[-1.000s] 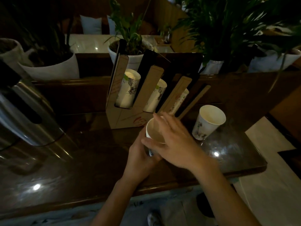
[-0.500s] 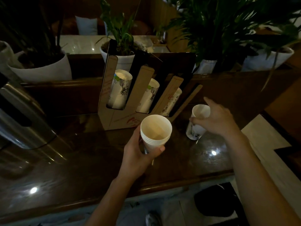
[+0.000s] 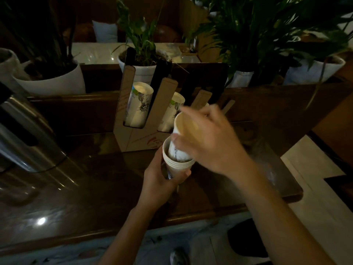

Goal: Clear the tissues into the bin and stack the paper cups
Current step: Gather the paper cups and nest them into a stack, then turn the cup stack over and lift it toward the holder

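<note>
Left hand: I see my left hand wrapped around the lower part of the stack of paper cups, fingers curled tight on its side, holding it above the dark wooden counter.
Right hand: my right hand grips a single paper cup near its rim, thumb on the near side and the other fingers over the far side; the hand is motion-blurred.
Single cup: tilted, its mouth leaning away to the upper left, its base already inside the mouth of the top cup of the stack, most of its printed wall above the rim.
Stack: several nested rims show just below the top opening; I cannot count them surely.
Cardboard holder: a cardboard cup holder stands on the counter just behind the stack, with more printed cups leaning in its slots.
Left edge: a shiny metal urn sits on the counter, well apart from my hands.
Behind: potted plants in white pots line the ledge past the counter.
Tissues and bin: I can make out neither in this dim view.
</note>
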`<state>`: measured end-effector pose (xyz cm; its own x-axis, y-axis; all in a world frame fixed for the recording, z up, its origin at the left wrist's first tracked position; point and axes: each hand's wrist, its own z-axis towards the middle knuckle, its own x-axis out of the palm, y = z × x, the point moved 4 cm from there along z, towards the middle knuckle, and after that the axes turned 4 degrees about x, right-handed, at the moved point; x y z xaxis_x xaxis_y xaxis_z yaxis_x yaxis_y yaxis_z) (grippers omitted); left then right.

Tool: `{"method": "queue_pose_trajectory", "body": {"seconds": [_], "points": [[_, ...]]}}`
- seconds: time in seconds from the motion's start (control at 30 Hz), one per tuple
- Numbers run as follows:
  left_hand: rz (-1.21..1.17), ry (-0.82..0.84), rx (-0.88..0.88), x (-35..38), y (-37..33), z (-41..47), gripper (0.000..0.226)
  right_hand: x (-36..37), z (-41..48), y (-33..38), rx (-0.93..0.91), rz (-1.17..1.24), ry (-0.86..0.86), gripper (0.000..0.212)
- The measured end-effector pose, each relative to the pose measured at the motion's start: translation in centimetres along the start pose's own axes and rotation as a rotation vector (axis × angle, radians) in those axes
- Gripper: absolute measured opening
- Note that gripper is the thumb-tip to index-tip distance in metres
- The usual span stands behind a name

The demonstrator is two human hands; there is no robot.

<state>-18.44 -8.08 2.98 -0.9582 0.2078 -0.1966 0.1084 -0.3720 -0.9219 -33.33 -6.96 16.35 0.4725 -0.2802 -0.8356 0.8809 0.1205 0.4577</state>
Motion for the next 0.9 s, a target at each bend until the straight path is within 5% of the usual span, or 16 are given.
{"method": "queue_pose_trajectory", "body": {"seconds": [0.2,0.4,0.53,0.73,0.9], "points": [[-0.002,0.007,0.013,0.1,0.5,-0.5,0.081,6.8,-0.8,-1.2,0.036,-0.014,0.227,0.081],[0.030,0.050,-0.155,-0.4,1.9,-1.5,0.066,7.2,-0.1,-2.4,0.037,0.132,0.179,0.077],[-0.031,-0.089,-0.252,-2.7,2.6,-2.8,0.080,7.6,-0.4,-4.8,0.259,0.607,0.063,0.059],[-0.808,-0.287,-0.420,-3.4,2.4,-3.7,0.073,12.1,-3.0,-4.6,0.569,1.321,-0.010,0.058],[-0.911,-0.303,-0.461,-1.0,1.0,-3.6,0.077,14.7,-5.1,-1.2,0.584,1.395,0.023,0.054]]}}
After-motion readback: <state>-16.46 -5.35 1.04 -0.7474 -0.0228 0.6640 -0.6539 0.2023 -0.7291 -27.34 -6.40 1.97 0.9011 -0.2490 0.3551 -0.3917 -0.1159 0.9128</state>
